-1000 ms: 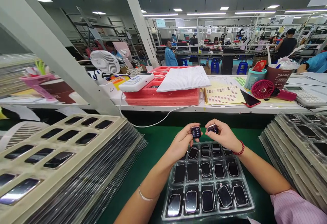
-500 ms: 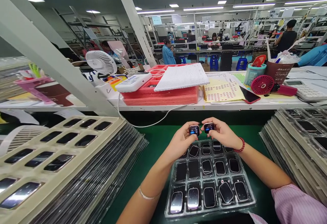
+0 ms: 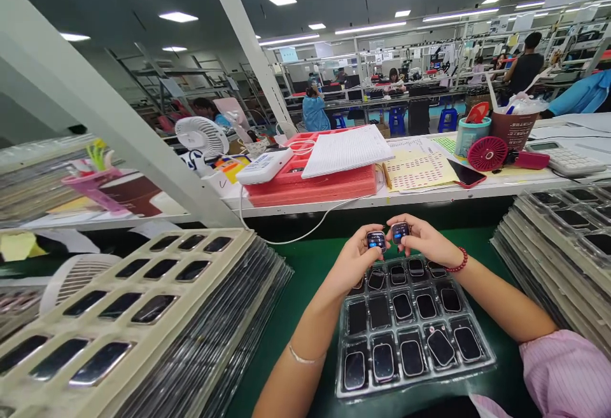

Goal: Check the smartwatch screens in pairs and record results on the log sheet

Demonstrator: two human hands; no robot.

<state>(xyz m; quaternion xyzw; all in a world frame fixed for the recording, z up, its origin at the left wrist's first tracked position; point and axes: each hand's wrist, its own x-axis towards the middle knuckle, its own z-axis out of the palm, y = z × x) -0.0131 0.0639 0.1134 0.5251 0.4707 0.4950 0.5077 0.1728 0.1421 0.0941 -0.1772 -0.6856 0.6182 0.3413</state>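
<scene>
My left hand is closed on a smartwatch without a strap, its screen lit, thumb at the lower edge. Beside it, my right hand grips a second lit smartwatch, with the thumb on its front. Both watches are held up side by side over the far rows of a clear plastic tray. In the tray's pockets lie several dark-screened watches, such as one watch in the front row. Two pockets at the left of the middle row show no watch. My hands hide part of the back row.
Tall stacks of filled trays stand left and right on the green mat. A white shelf beyond holds a red foam tray, papers, a phone, a pink fan and a calculator. People sit farther back.
The view has shifted, so the tray and hands appear farther right. Both hands still hold their lit watches; the right watch now sits slightly higher than the left.
</scene>
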